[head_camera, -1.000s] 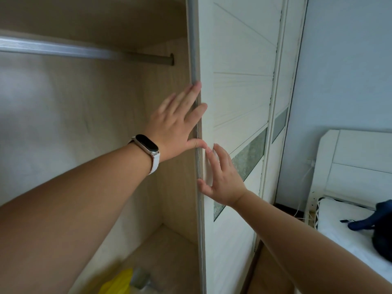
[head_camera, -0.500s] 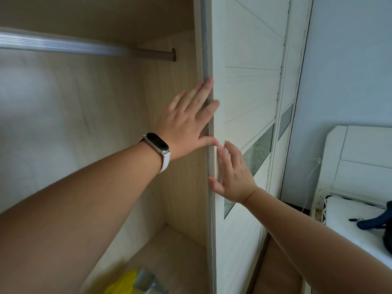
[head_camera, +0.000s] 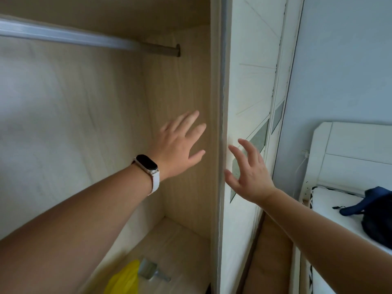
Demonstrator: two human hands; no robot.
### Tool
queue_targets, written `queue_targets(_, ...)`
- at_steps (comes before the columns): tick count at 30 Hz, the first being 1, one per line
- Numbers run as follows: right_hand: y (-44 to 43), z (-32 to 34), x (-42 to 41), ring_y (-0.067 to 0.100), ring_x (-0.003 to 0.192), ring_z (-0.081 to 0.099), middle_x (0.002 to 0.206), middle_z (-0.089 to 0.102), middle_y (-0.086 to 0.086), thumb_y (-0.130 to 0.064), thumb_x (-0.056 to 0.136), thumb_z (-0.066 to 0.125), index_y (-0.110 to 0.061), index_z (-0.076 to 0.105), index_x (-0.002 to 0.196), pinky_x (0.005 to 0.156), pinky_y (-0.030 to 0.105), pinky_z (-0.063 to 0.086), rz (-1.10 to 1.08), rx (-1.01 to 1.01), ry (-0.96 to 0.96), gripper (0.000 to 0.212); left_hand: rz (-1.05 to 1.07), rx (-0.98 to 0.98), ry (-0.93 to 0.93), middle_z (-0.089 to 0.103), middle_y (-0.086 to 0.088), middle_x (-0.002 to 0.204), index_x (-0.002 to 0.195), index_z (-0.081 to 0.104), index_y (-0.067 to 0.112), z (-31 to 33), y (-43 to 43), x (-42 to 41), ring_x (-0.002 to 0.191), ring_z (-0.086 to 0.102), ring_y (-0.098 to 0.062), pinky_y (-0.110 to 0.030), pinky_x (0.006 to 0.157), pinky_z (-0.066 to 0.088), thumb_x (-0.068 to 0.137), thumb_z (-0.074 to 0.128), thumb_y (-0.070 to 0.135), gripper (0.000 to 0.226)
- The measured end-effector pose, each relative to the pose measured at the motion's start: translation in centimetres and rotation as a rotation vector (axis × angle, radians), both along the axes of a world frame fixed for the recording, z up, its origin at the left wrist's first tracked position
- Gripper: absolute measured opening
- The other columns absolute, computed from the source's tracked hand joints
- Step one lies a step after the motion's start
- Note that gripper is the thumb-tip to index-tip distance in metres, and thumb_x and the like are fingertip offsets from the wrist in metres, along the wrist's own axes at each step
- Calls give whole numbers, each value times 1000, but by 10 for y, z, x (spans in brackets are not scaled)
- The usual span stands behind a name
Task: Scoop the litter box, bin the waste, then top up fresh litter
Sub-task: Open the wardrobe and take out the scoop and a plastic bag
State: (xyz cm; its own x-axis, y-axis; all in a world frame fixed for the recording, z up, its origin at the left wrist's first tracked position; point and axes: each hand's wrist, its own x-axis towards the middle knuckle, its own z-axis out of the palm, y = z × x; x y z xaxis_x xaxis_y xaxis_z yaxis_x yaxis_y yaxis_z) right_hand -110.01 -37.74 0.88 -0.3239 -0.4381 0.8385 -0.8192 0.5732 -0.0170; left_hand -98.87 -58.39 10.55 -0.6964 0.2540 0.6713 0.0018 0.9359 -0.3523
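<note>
A white sliding wardrobe door (head_camera: 250,85) stands pushed to the right, its grey edge (head_camera: 221,145) running down the middle. My left hand (head_camera: 180,147), with a white wristband, hovers open inside the wardrobe, just left of that edge and apart from it. My right hand (head_camera: 248,170) is open with spread fingers in front of the door face, fingertips near the edge. On the wardrobe floor lie a yellow bag (head_camera: 125,279) and a grey metal item (head_camera: 150,271), blurred. No litter box is in view.
A metal hanging rail (head_camera: 84,38) crosses the top of the wooden wardrobe interior (head_camera: 180,98). A white bed (head_camera: 339,200) with a headboard and a dark blue cloth (head_camera: 375,211) stands at the right. A brown floor strip (head_camera: 271,251) runs between wardrobe and bed.
The door has slid further right. Both hands have come off its edge: the left has drawn back into the opening and the right now hovers with spread fingers.
</note>
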Motion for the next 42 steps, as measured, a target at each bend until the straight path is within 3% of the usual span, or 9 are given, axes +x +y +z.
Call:
queue_targets(5,-19,-10,44,38,121,49,135,51,20,-31,83,60,-7,52,127,98,45,41,106,67,69,50,81,104,-113,45,-8,146,135,50,20,-44,-39,47,131,43,-29,-45,99,44,85,53,54,61)
queue_targets(12,-70,-47,85,27,121,52,139,51,5,-43,88,49,-17,51,136,93,42,50,161,459,-107,54,238,235,-348,52,-11,138,134,52,16,-134,-96,114,127,49,-30,-43,97,47,85,40,54,63)
queue_targets(15,-94,-70,92,23,138,37,153,34,0,-50,94,45,-24,33,148,108,42,39,138,638,-222,62,304,302,-403,60,-13,128,127,60,14,-170,-109,144,117,58,-32,-42,88,52,81,40,52,63)
queue_targets(18,-118,-96,90,20,145,23,158,24,-3,-55,95,39,-29,20,153,112,37,27,182,768,-303,66,379,391,-464,61,-14,128,126,61,15,-212,-123,165,116,59,-33,-44,88,53,81,43,53,62)
queue_targets(22,-152,-128,77,21,144,25,156,29,-1,-61,89,23,-25,26,151,115,37,23,281,837,-361,72,506,513,-544,62,-15,128,125,63,16,-262,-140,183,117,59,-35,-48,89,52,79,41,55,64)
queue_targets(26,-194,-168,56,24,135,38,147,42,2,-63,83,21,-22,38,144,107,38,35,340,887,-422,75,637,628,-621,60,-17,130,126,61,14,-300,-155,191,119,58,-37,-50,90,52,80,50,52,61)
queue_targets(32,-249,-251,27,36,100,64,114,66,13,-47,80,46,-11,64,118,78,45,56,454,912,-542,56,819,761,-721,69,-11,111,111,68,17,-383,-162,183,96,69,-31,-41,70,58,71,42,55,61)
queue_targets(38,-282,-342,7,30,116,52,127,55,9,-44,87,50,-14,54,128,88,42,48,478,1061,-563,52,924,902,-747,52,-14,141,136,53,17,-464,-180,167,127,50,-33,-45,96,46,79,35,58,73)
queue_targets(42,-296,-403,-2,28,110,53,123,55,6,-45,87,50,-16,53,126,84,40,48,469,1106,-582,49,945,985,-769,47,-14,145,139,49,18,-514,-197,154,130,45,-34,-45,99,43,79,31,60,75)
